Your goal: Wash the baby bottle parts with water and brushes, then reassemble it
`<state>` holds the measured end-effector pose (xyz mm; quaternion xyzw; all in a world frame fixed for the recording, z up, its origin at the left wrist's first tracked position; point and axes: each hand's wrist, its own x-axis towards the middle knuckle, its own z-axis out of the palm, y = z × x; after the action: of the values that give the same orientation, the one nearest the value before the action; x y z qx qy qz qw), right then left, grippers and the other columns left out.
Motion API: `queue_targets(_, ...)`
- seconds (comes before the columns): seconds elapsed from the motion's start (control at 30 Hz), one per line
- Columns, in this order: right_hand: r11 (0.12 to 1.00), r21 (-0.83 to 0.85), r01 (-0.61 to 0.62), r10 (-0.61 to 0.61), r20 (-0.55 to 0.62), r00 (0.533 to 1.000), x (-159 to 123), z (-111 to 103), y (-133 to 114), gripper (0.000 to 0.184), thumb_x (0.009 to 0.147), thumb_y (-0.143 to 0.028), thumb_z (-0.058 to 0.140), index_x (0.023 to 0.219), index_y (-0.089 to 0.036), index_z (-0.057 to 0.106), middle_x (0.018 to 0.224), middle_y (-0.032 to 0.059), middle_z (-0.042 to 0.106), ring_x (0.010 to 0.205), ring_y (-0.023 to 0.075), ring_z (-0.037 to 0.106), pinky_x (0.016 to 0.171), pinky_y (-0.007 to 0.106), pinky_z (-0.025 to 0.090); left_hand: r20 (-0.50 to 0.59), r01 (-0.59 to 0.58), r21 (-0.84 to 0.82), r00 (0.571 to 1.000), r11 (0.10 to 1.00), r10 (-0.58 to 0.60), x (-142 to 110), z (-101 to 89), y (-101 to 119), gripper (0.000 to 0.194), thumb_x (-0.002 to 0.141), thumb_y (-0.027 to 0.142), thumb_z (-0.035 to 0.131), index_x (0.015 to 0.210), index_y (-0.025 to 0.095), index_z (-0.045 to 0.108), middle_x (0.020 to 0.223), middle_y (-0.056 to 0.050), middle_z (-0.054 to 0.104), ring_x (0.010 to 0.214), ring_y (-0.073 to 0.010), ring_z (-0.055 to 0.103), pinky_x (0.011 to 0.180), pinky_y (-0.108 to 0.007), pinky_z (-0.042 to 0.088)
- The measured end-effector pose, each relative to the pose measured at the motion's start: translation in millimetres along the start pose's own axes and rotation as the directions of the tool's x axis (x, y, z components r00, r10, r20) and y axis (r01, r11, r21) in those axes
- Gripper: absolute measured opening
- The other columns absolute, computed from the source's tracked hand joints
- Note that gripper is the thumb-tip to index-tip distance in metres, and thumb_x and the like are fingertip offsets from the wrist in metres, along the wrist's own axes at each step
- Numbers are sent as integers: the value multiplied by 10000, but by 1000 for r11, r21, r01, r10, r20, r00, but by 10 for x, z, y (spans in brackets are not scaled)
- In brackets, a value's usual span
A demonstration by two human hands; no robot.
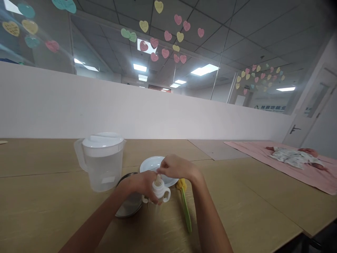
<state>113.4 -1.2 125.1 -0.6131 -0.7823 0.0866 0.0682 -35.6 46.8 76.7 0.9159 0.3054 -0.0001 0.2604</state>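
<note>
A clear baby bottle (158, 190) with a white collar and two white side handles stands upright in front of me. My left hand (145, 183) is wrapped round it from the left. At its top, the fingers of my right hand (174, 166) pinch the tip of the tan nipple (158, 181). Behind both hands sits a white plate (151, 162), partly covered by them. A round metal pan (131, 206) lies beside the bottle, half hidden under my left wrist. Just right of the bottle is a bottle brush (186, 211) with a yellow sponge head and green handle.
A lidded clear pitcher (104, 167) holding water stands at the left of the wooden table (252, 196). Far right, a baby doll (295, 157) in a pale outfit lies on a pink cloth (265, 161). A white low wall (147, 116) with glass above runs behind.
</note>
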Motion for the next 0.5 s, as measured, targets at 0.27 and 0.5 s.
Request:
queue_targets(0.27, 969, -222, -106, 109, 4, 994, 134, 198, -315, 453, 558, -481, 687, 870, -154, 668, 850, 94, 657, 762, 217, 608, 540, 246, 418, 96, -74, 9, 993, 997, 73, 111, -39, -225, 402, 487, 320, 734, 848, 183, 621, 885, -3, 653, 808, -191, 587, 616, -224, 451)
queue_targets(0.5, 988, -151, 18, 1, 130, 991, 201, 238, -211, 373, 564, -467, 691, 766, -154, 691, 672, 69, 655, 609, 180, 603, 472, 230, 400, 55, 5, -26, 999, 1000, -3, 72, -46, -243, 471, 427, 335, 775, 836, 171, 607, 764, 17, 634, 681, -158, 564, 563, -217, 417)
